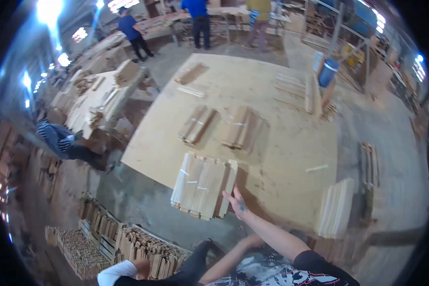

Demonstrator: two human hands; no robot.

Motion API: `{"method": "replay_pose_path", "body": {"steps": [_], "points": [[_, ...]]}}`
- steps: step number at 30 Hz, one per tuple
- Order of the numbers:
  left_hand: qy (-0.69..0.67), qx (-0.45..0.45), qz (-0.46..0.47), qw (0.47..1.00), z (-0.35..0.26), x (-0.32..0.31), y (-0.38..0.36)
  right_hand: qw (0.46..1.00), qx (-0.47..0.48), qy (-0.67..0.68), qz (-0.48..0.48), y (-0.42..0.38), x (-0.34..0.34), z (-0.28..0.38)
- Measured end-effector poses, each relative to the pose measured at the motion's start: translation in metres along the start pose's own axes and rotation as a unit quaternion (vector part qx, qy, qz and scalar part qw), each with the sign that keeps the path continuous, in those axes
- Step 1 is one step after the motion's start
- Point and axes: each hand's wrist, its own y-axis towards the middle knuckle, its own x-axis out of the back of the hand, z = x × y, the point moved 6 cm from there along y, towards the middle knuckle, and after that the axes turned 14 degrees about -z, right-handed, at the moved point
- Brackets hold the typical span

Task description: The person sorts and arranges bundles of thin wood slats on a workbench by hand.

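While my right hand stretches out with fingers spread, gripping nothing and just touching the bundle of wooden slats at the near edge of the plywood sheet, I can't see my left hand's grip.

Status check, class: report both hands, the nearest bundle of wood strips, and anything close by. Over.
Right hand open, fingers spread, at bundle corner. Left hand low, state unclear. Two more bundles beyond on plywood sheet.
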Motion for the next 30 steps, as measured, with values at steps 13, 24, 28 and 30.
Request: {"method": "replay_pose_path", "body": {"steps": [13, 24, 28, 30], "points": [[0.081, 0.005, 0.015, 0.997, -0.001, 0.039, -0.001, 0.99, -0.039, -0.039, 0.131, 0.02, -0.026, -0.022], [-0.009, 0.065, -0.111, 0.992, -0.031, 0.069, 0.051, 0.998, 0.012, -0.029, -0.057, -0.14, 0.207, 0.008], [0.001, -0.004, -0.055, 0.998, -0.072, 0.037, 0.119, 0.992, 0.09, -0.031, -0.084, -0.221, 0.216, 0.108], [-0.004, -0.037, -0.019, 0.999, -0.103, 0.008, 0.14, 0.973, 0.157, -0.047, -0.164, -0.262, 0.235, 0.161]]}}
